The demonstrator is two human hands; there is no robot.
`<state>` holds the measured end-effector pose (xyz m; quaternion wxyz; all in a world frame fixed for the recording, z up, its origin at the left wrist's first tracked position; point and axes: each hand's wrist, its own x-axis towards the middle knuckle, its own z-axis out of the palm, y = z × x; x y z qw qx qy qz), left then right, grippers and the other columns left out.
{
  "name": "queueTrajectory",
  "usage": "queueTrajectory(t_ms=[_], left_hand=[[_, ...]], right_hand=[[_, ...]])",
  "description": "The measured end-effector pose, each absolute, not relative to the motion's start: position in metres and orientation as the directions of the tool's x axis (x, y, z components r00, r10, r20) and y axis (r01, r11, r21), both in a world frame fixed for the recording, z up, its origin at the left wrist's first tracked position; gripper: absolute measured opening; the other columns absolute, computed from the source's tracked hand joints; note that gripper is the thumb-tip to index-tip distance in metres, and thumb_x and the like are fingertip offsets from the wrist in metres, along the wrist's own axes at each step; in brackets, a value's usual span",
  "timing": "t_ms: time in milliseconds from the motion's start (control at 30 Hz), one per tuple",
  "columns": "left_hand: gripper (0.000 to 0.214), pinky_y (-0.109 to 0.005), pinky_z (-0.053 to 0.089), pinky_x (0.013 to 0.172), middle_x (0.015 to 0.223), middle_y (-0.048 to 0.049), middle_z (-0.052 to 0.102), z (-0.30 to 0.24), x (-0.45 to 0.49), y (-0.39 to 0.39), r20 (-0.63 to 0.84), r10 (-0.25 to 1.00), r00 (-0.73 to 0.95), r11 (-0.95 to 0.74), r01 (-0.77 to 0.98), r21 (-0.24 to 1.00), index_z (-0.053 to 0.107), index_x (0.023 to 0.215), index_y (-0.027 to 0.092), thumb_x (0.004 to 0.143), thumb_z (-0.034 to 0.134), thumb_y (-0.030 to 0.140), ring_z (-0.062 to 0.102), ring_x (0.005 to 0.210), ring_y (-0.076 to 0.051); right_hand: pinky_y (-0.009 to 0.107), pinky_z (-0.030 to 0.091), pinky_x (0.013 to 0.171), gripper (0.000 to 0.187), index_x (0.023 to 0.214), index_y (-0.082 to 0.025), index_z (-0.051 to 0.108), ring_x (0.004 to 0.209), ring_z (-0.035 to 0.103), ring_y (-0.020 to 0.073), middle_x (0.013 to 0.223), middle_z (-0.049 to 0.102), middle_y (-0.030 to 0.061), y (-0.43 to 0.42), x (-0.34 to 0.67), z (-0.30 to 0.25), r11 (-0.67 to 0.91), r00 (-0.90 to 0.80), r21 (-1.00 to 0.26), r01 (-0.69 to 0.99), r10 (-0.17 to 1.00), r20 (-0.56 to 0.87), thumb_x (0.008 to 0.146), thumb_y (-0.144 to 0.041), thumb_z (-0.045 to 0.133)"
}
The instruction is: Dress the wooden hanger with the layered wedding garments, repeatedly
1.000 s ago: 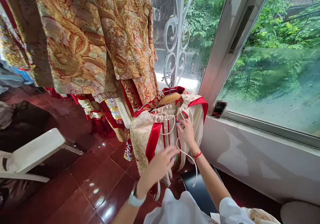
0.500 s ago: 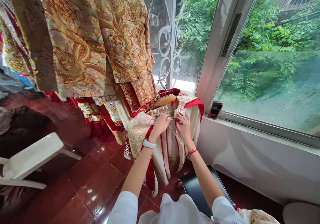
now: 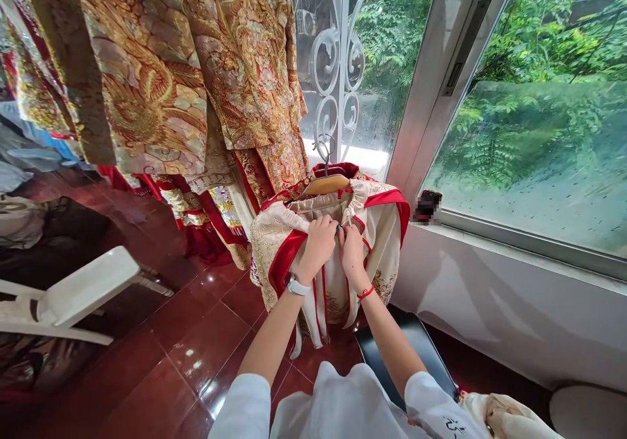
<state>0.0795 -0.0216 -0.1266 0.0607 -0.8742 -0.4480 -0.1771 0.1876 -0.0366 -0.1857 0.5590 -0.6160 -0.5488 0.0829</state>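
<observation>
A cream and red embroidered garment (image 3: 274, 243) hangs on a wooden hanger (image 3: 326, 184) whose hook catches the white window grille (image 3: 337, 73). My left hand (image 3: 319, 240) and my right hand (image 3: 353, 246) meet at the garment's gathered cream waistband, just below the hanger. Both hands are closed, fingers pinched on the thin cream cord of the garment. A white watch sits on my left wrist and a red string on my right wrist.
Gold brocade robes (image 3: 161, 66) hang at upper left over red garments (image 3: 196, 223). A white chair (image 3: 73, 295) stands at left on the glossy red tile floor (image 3: 196, 354). A black stool (image 3: 406, 354) is below my right arm. The window sill (image 3: 514, 249) runs along the right.
My left hand rose from below the garment up to the waistband and joined the right hand there. The loose hanging cord has been drawn up between the two hands.
</observation>
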Motion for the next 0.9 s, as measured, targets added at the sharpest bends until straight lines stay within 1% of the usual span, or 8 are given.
queueTrajectory(t_ms=[167,333,433,567,667,733,800,900], left_hand=[[0.03,-0.041,0.044,0.087,0.109,-0.0124,0.063,-0.128,0.076,-0.025,0.379,0.746,0.548,-0.604,0.796,0.038,0.064,0.11,0.014,0.095,0.04,0.006,0.057,0.103,-0.027],[0.037,-0.042,0.043,0.089,0.105,-0.0105,0.064,-0.133,0.06,-0.036,0.336,0.719,0.609,-0.665,0.743,0.075,0.063,0.108,0.016,0.087,0.039,-0.003,0.056,0.101,-0.027],[0.039,-0.041,0.044,0.09,0.101,-0.008,0.066,-0.134,0.029,-0.057,0.253,0.703,0.665,-0.702,0.706,0.093,0.064,0.101,0.019,0.082,0.041,-0.006,0.058,0.098,-0.026],[0.04,-0.04,0.047,0.092,0.098,-0.0049,0.07,-0.126,-0.016,-0.086,0.176,0.74,0.65,-0.673,0.709,0.212,0.066,0.101,0.022,0.083,0.042,-0.004,0.063,0.097,-0.024],[0.029,-0.04,0.05,0.094,0.104,-0.006,0.07,-0.109,-0.019,-0.085,0.356,0.828,0.434,-0.551,0.749,0.367,0.063,0.118,0.024,0.092,0.05,0.015,0.065,0.102,-0.025],[0.044,-0.049,0.047,0.103,0.124,-0.0129,0.065,-0.101,-0.003,-0.071,0.522,0.843,0.133,-0.389,0.82,0.42,0.056,0.132,0.022,0.089,0.062,0.027,0.058,0.121,-0.032],[0.069,-0.064,0.035,0.11,0.149,-0.0226,0.046,-0.104,0.018,-0.051,0.586,0.801,-0.125,-0.189,0.875,0.446,0.046,0.144,0.018,0.08,0.071,0.026,0.038,0.142,-0.044],[0.081,-0.076,0.026,0.109,0.161,-0.0287,0.025,-0.121,0.032,-0.026,0.562,0.791,-0.24,-0.027,0.905,0.425,0.037,0.151,0.015,0.077,0.068,0.017,0.021,0.149,-0.051]], right_hand=[[0.03,0.04,0.061,0.034,0.07,-0.021,0.055,0.064,0.048,0.0174,0.07,0.053,0.0026,-0.035,0.194,-0.193,0.261,0.318,-0.884,0.388,0.862,0.394,0.092,-0.044,0.044],[0.036,0.049,0.073,0.037,0.063,-0.022,0.058,0.077,0.056,0.023,0.08,0.057,0.0074,-0.055,0.208,-0.251,0.195,0.314,-0.842,0.502,0.867,0.387,0.087,-0.048,0.049],[0.039,0.049,0.067,0.041,0.055,-0.024,0.053,0.069,0.055,0.0245,0.069,0.055,0.0066,-0.089,0.215,-0.295,0.116,0.305,-0.836,0.537,0.897,0.32,0.085,-0.052,0.051],[0.042,0.05,0.07,0.039,0.064,-0.024,0.06,0.071,0.058,0.0264,0.072,0.058,0.0077,-0.122,0.227,-0.292,0.107,0.341,-0.818,0.565,0.873,0.35,0.088,-0.054,0.049],[0.053,0.044,0.098,0.033,0.105,-0.023,0.064,0.114,0.055,0.0334,0.115,0.06,0.0161,-0.105,0.221,-0.234,0.12,0.493,-0.748,0.653,0.682,0.54,0.089,-0.05,0.053],[0.061,0.032,0.11,0.059,0.135,-0.021,0.05,0.139,0.034,0.0381,0.147,0.04,0.0208,-0.074,0.21,-0.189,0.121,0.513,-0.688,0.716,0.578,0.635,0.083,-0.047,0.063],[0.072,0.021,0.11,0.066,0.141,-0.021,0.047,0.146,0.017,0.0453,0.158,0.021,0.0215,-0.036,0.204,-0.154,0.027,0.541,-0.661,0.75,0.55,0.636,0.08,-0.038,0.064],[0.078,0.02,0.105,0.057,0.136,-0.024,0.056,0.144,0.022,0.0477,0.159,0.024,0.0191,0.009,0.222,-0.129,-0.131,0.646,-0.691,0.711,0.508,0.57,0.08,-0.02,0.054]])
